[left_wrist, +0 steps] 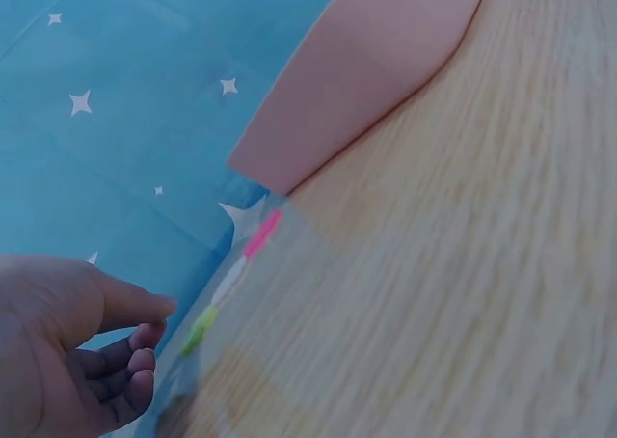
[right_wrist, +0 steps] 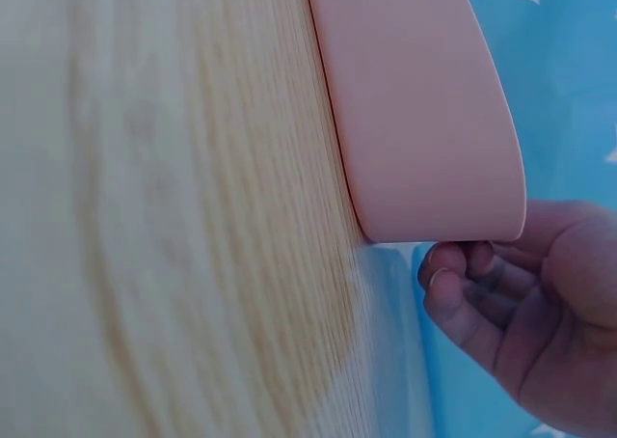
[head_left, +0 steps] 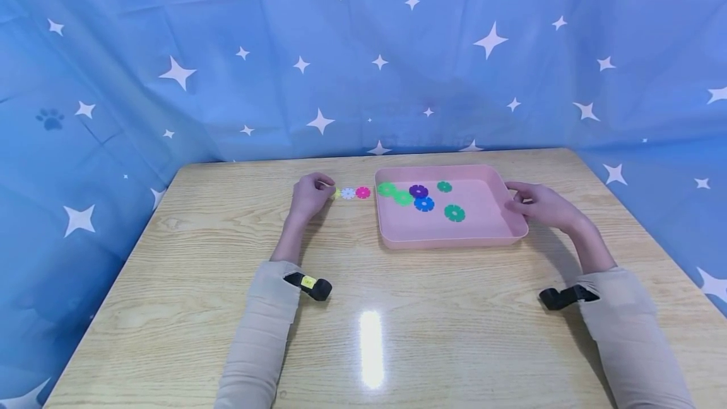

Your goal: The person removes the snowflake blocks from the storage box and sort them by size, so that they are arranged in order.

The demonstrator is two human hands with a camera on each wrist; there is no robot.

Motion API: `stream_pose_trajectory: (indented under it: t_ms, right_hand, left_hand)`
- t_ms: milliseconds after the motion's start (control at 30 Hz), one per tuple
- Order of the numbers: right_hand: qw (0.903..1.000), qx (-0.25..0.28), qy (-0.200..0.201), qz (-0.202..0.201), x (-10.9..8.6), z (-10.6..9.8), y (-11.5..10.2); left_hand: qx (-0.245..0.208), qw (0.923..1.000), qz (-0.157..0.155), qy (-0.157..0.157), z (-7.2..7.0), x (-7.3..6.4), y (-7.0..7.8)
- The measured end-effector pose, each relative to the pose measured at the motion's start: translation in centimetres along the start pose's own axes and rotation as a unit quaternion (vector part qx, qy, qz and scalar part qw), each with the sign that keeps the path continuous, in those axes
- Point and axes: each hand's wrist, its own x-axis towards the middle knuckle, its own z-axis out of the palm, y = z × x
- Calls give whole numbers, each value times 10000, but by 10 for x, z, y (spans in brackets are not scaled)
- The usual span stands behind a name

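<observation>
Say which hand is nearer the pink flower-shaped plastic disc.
Left. The left hand is just left of the disc; the right hand, far to its right, grips the pink rectangular tray.

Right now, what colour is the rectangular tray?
The rectangular tray is pink, clearest in the head view.

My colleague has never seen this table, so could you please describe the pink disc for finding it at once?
On the wooden table, find the pink tray. Off its left side, a short row of notched discs lies on the wood. The pink disc is nearest the tray; its bright colour sets it apart from the whitish disc and yellow disc.
</observation>
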Motion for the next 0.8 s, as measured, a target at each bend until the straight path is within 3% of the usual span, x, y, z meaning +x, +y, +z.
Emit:
stream_pose_trajectory:
  t_ms: [200, 567, 800]
  right_hand:
    - [10000, 5, 49, -46, -2, 0, -3]
    - [10000, 32, 36, -11, -3, 0, -4]
    - [9999, 15, 8, 106, 0, 1, 1]
  left_hand:
    - [-214, 9993, 309, -55, 4, -2, 11]
    - [-513, 9958, 570, -502, 19, -7, 34]
    - [-653, 9906, 953, -729, 30, -15, 55]
